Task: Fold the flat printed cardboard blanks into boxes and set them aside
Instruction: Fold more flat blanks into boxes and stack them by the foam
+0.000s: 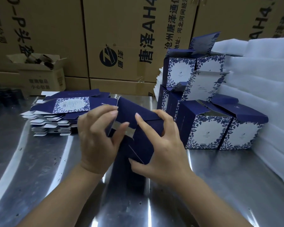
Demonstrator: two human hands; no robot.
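Head: box (131, 107) before "唐泽AH4" cartons (121, 38)

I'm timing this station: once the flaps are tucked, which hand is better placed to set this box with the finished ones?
Probably the right hand: it grips the box on the side nearest the finished boxes. The left hand sits toward the stack of flat blanks, away from them.

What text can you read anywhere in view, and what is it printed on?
"唐泽AH4": middle brown carton, printed sideways.
"沧州唐泽通信": same carton, smaller line, cut off at the top edge.
"AH4.": right brown carton.
Not surely readable: characters on the left brown carton and the small open carton.
Too small to read: print on the folded boxes and the flat blanks.
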